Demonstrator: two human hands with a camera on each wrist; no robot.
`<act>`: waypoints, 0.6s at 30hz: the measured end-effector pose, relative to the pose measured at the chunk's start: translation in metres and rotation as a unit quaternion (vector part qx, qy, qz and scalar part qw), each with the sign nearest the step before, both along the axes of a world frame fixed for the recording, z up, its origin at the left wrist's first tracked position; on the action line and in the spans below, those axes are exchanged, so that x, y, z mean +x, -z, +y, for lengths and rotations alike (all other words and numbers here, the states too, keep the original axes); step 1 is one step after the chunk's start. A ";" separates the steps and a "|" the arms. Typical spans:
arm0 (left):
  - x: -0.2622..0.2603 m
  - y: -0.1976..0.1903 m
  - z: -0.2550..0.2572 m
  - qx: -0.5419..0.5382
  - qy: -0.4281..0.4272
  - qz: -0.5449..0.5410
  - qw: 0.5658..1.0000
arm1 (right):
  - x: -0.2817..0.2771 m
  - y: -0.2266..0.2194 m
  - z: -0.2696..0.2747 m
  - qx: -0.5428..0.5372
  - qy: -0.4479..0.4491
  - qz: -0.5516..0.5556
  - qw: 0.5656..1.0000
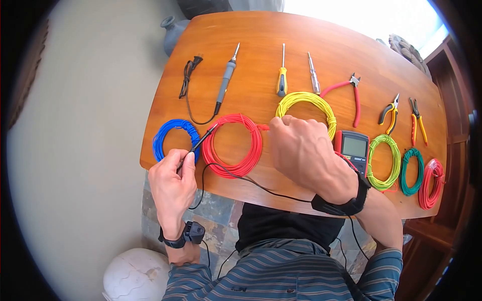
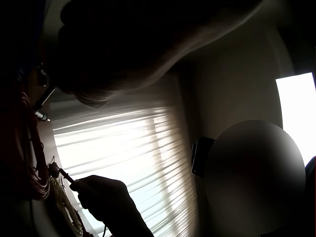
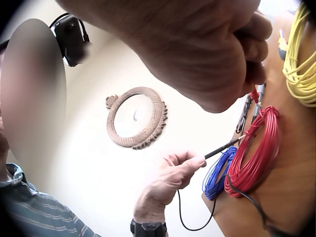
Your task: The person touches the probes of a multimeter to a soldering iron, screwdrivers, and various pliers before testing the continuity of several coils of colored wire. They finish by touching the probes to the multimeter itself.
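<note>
Pinched between thumb and fingers of the left hand (image 1: 173, 185) is a black probe (image 1: 203, 140), its tip at the upper left of the red wire coil (image 1: 256, 150). The right hand (image 1: 306, 150), fingers curled, is beside the coil's upper right; a red piece (image 1: 263, 127) shows at its fingertips, and in the right wrist view a red piece (image 3: 254, 95) sticks out below the curled fingers. A multimeter (image 1: 354, 146) lies right of that hand, its lower part partly covered by the wrist. A black lead (image 1: 271, 191) crosses the coil.
A blue coil (image 1: 163, 135) lies at left, a yellow coil (image 1: 296, 97) behind the right hand. Farther back are a soldering iron (image 1: 225, 83), screwdriver (image 1: 282, 83), tester (image 1: 314, 75) and red-handled cutters (image 1: 357, 100). Pliers (image 1: 393, 113) and more coils (image 1: 385, 170) lie at right on the wooden table (image 1: 251, 65).
</note>
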State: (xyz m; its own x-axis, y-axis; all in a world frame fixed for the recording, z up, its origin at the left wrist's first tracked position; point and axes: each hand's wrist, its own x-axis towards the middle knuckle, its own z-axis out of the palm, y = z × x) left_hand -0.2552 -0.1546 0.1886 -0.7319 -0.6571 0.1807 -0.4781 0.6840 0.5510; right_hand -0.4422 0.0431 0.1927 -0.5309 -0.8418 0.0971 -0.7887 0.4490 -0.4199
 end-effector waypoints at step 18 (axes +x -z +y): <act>-0.006 0.010 0.001 0.033 0.000 0.062 0.998 | 0.007 0.018 -0.007 -0.027 0.023 0.045 0.998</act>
